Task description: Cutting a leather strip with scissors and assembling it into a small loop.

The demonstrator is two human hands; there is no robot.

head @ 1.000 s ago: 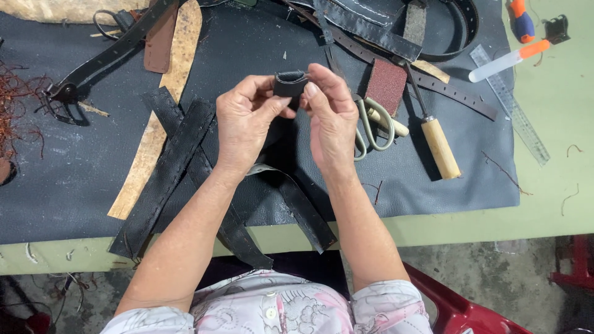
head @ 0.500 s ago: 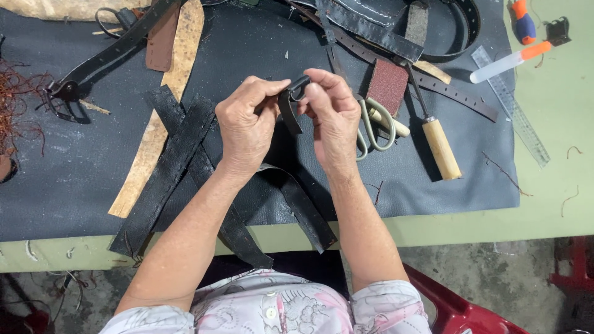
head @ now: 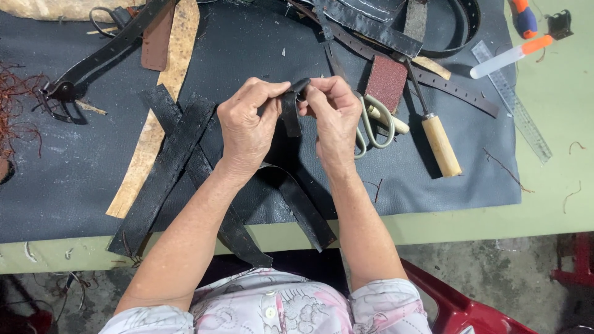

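My left hand (head: 250, 127) and my right hand (head: 336, 117) meet above the middle of the dark work mat (head: 80, 185). Both pinch the same narrow black leather strap (head: 291, 114), which is folded over at the top between my fingertips. The strap's loose length (head: 303, 207) runs down between my wrists toward the table's front edge. Several wider black leather strips (head: 170, 164) lie crossed just left of my left hand.
Scissors (head: 371, 124), a brown sanding block (head: 385, 81) and a wooden-handled awl (head: 439, 143) lie right of my right hand. A tan leather strip (head: 148, 136), belts (head: 461, 93), a clear ruler (head: 513, 102), a white and orange tube (head: 510, 55) and a red chair (head: 458, 306) are around.
The strap piece went from a rolled loop held up between my fingers to a flatter fold pinched at the top. Both hands stayed in the same place, fingers drawn closer together.
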